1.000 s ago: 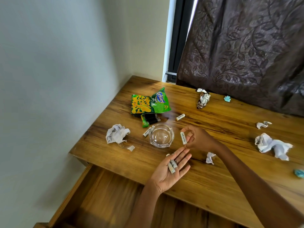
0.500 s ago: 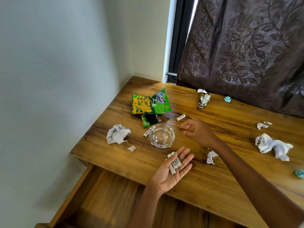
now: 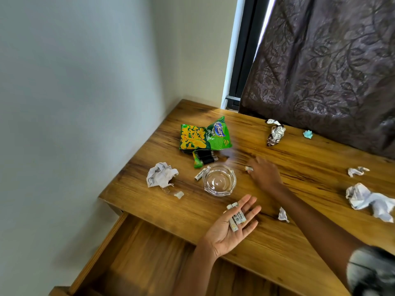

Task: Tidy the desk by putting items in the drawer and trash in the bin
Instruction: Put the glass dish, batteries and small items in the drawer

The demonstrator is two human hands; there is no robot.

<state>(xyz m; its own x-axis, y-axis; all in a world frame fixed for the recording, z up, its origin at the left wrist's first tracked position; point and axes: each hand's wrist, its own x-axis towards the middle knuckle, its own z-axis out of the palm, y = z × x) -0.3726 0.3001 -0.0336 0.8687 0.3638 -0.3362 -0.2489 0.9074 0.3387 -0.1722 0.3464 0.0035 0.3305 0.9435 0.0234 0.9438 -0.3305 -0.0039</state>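
Observation:
My left hand (image 3: 226, 229) lies palm up over the desk's front edge, fingers straight, carrying three white batteries (image 3: 236, 216). My right hand (image 3: 264, 175), blurred, hovers low over the wooden desk (image 3: 299, 242) to the right of the glass ashtray (image 3: 219, 180). It pinches a white battery (image 3: 248, 168) whose end shows under the fingertips. Another white battery (image 3: 199, 174) lies left of the ashtray. The open drawer (image 3: 149, 253) sits below the desk's front edge and looks bare.
A green snack bag (image 3: 205, 135) and a green pack of black batteries (image 3: 204, 159) lie behind the ashtray. Crumpled papers (image 3: 161, 177) (image 3: 369, 199) (image 3: 358, 171), a foil wrapper (image 3: 275, 134), a teal scrap (image 3: 308, 134) and small scraps (image 3: 283, 215) are scattered. No bin in view.
My right hand dropped a battery into my left palm, reached back to the battery behind the ashtray and took it; that battery has left its spot. The left hand stayed.

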